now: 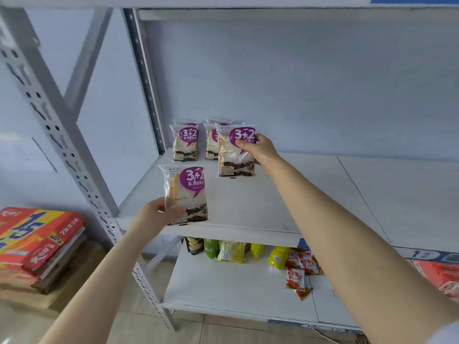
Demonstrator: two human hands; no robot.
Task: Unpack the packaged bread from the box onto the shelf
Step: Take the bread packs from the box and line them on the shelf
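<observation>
Pale wall backs the white shelf, where a back row of packets stands. Well in front of that row's left end, the left hand pinches a bread packet low on its side. Just before the row's right end, the right hand grips a second packet. Both are upright, long axis vertical, purple label facing out. Best to seat each on its bottom seam, squared to the row, before letting go.

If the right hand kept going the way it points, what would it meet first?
Likely the standing bread packs just behind the bread pack that the right hand holds; their gap is unclear.
</observation>
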